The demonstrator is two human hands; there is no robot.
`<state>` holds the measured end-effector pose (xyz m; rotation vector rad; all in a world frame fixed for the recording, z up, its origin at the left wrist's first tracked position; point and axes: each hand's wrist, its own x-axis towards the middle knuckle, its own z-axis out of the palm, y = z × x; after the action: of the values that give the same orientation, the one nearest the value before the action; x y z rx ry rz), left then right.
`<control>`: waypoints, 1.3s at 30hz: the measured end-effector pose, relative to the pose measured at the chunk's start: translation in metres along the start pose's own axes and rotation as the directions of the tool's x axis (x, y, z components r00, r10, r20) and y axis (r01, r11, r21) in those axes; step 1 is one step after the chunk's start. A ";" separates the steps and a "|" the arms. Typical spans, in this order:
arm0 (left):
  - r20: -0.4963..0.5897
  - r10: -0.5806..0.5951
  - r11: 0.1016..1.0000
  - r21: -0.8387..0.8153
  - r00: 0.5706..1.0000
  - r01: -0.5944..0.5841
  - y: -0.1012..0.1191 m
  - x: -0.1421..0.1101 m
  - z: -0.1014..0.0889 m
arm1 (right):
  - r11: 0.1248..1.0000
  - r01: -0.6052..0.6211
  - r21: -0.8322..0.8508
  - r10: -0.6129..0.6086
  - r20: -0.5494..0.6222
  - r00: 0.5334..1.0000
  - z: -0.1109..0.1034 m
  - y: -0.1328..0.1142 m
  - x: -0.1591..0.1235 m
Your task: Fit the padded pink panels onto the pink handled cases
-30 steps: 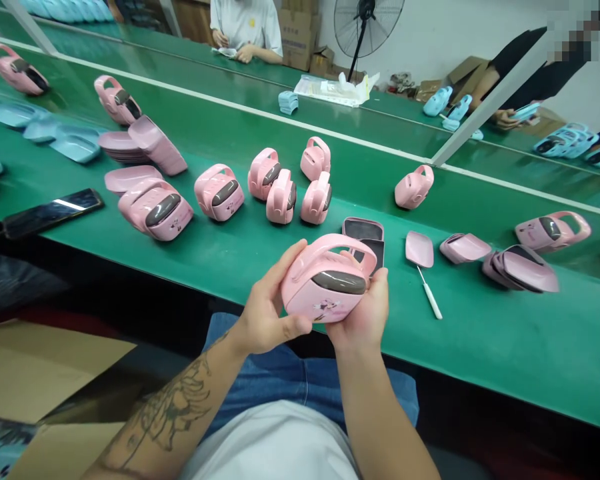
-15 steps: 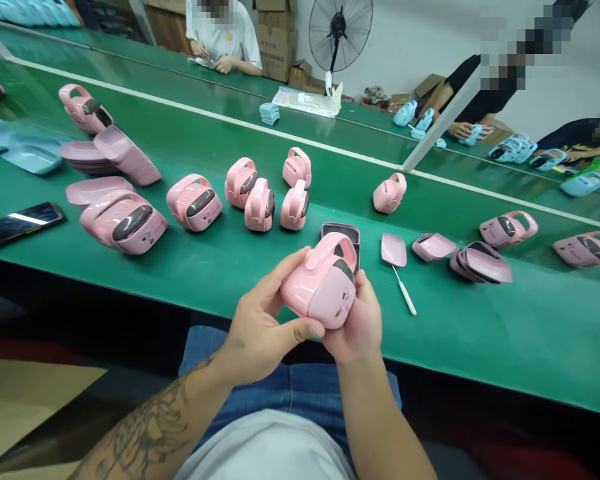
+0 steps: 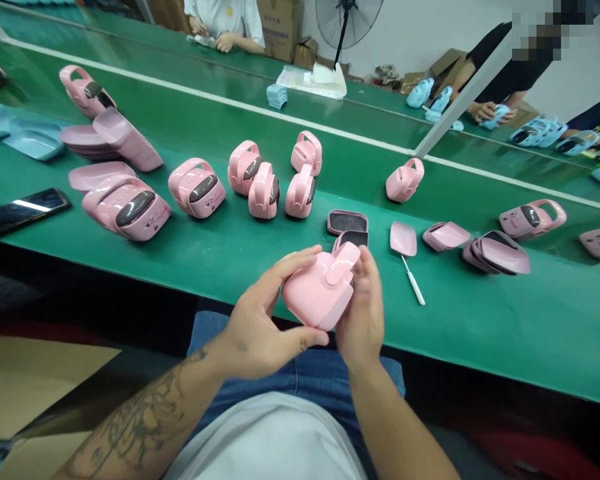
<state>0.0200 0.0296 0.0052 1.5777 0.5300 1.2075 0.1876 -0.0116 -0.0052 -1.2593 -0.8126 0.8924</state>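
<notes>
Between my two hands is a pink plastic case with a loop handle (image 3: 314, 293), held over the table's front edge. My left hand (image 3: 263, 320) grips its left side, thumb along the bottom edge and fingers over the top. My right hand (image 3: 363, 313) closes on the far right side, where the case hides part of the fingers. The case's plain side faces me, and its printed front is turned away. Just beyond it lie dark-lined pink trays (image 3: 348, 222). Right of these are a pink lid-like panel (image 3: 403, 239) and a screwdriver with a white handle (image 3: 416, 287).
Several pink handled cases (image 3: 263, 191) stand on the green table (image 3: 460, 320). Stacked pink panels (image 3: 497, 253) lie right; more panels (image 3: 125, 140), blue trays (image 3: 33, 140) and a phone (image 3: 25, 212) lie left. Co-workers sit across the divider, near a fan (image 3: 347, 20).
The case has turned in my hands, so its printed front and dark window no longer face me. My right fingers have shifted up along its side. The camera view has tilted slightly downward.
</notes>
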 end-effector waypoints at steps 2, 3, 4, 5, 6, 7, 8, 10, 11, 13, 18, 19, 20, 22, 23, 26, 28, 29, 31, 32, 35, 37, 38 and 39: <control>0.083 -0.041 0.997 -0.060 0.996 0.046 -0.013 0.001 -0.016 | 0.952 0.215 -0.217 -0.163 0.234 0.958 -0.020 0.004 0.001; 0.113 -0.072 0.994 -0.079 0.991 0.081 -0.019 0.001 -0.024 | 0.896 0.293 -0.333 -0.176 0.339 0.924 -0.029 0.004 0.005; 0.140 -0.110 0.989 -0.078 0.984 0.122 -0.025 0.002 -0.030 | 0.840 0.336 -0.426 -0.143 0.424 0.894 -0.036 0.003 0.009; 0.165 -0.150 0.984 -0.066 0.975 0.163 -0.030 0.003 -0.036 | 0.789 0.366 -0.493 -0.099 0.485 0.869 -0.041 0.001 0.015; 0.188 -0.186 0.979 -0.046 0.964 0.198 -0.034 0.004 -0.040 | 0.744 0.392 -0.541 -0.063 0.528 0.847 -0.044 -0.002 0.020; 0.210 -0.221 0.973 -0.023 0.952 0.231 -0.037 0.005 -0.043 | 0.705 0.422 -0.571 -0.036 0.565 0.825 -0.044 -0.007 0.026; 0.232 -0.251 0.966 -0.009 0.940 0.260 -0.039 0.005 -0.046 | 0.664 0.459 -0.591 -0.022 0.598 0.801 -0.042 -0.013 0.031; 0.276 -0.276 0.957 -0.013 0.920 0.291 -0.043 0.006 -0.048 | 0.578 0.548 -0.605 0.000 0.671 0.741 -0.035 -0.027 0.041; 0.292 -0.275 0.956 -0.022 0.916 0.293 -0.045 0.005 -0.049 | 0.538 0.590 -0.602 0.025 0.711 0.703 -0.029 -0.034 0.045; 0.290 -0.278 0.953 -0.033 0.916 0.300 -0.049 0.002 -0.049 | 0.457 0.660 -0.596 0.123 0.778 0.616 -0.019 -0.050 0.054; 0.143 -0.388 0.921 0.020 0.911 0.389 -0.053 -0.014 -0.036 | 0.347 0.716 -0.606 0.388 0.788 0.478 0.007 -0.077 0.078; 0.139 -0.386 0.922 0.023 0.912 0.386 -0.053 -0.017 -0.031 | 0.362 0.686 -0.632 0.437 0.765 0.474 0.010 -0.079 0.080; 0.140 -0.382 0.924 0.025 0.913 0.382 -0.052 -0.019 -0.027 | 0.381 0.640 -0.667 0.488 0.733 0.473 0.014 -0.080 0.082; 0.127 -0.392 0.920 0.050 0.911 0.389 -0.051 -0.021 -0.021 | 0.419 0.539 -0.730 0.584 0.672 0.456 0.018 -0.081 0.082; 0.123 -0.406 0.914 0.076 0.906 0.399 -0.050 -0.021 -0.019 | 0.437 0.505 -0.744 0.611 0.658 0.440 0.018 -0.081 0.082; 0.167 -0.418 0.906 0.151 0.893 0.396 -0.050 -0.019 -0.021 | 0.488 0.517 -0.704 0.585 0.703 0.405 0.016 -0.078 0.078; 0.199 -0.406 0.912 0.160 0.892 0.379 -0.050 -0.018 -0.024 | 0.509 0.544 -0.667 0.530 0.741 0.412 0.012 -0.076 0.077; 0.197 -0.407 0.911 0.153 0.892 0.382 -0.050 -0.017 -0.026 | 0.513 0.550 -0.659 0.513 0.749 0.419 0.011 -0.075 0.077; 0.175 -0.439 0.897 0.135 0.881 0.421 -0.051 -0.014 -0.028 | 0.503 0.547 -0.669 0.508 0.741 0.439 0.010 -0.075 0.077; 0.166 -0.462 0.886 0.131 0.871 0.445 -0.051 -0.013 -0.028 | 0.491 0.539 -0.685 0.520 0.726 0.449 0.011 -0.075 0.077; 0.156 -0.503 0.863 0.137 0.850 0.486 -0.053 -0.011 -0.026 | 0.447 0.476 -0.757 0.586 0.650 0.484 0.016 -0.081 0.075; 0.129 -0.494 0.869 0.120 0.860 0.481 -0.056 -0.010 -0.022 | 0.434 0.395 -0.810 0.637 0.586 0.502 0.020 -0.085 0.074; 0.110 -0.487 0.873 0.102 0.867 0.477 -0.057 -0.010 -0.020 | 0.431 0.361 -0.827 0.654 0.562 0.507 0.021 -0.087 0.074; 0.084 -0.480 0.877 0.083 0.873 0.473 -0.059 -0.009 -0.017 | 0.434 0.337 -0.835 0.658 0.550 0.514 0.021 -0.088 0.074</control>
<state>0.0143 0.0517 -0.0525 1.4340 0.8386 0.7353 0.2109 0.0569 0.0864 -1.8653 -2.2689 1.3896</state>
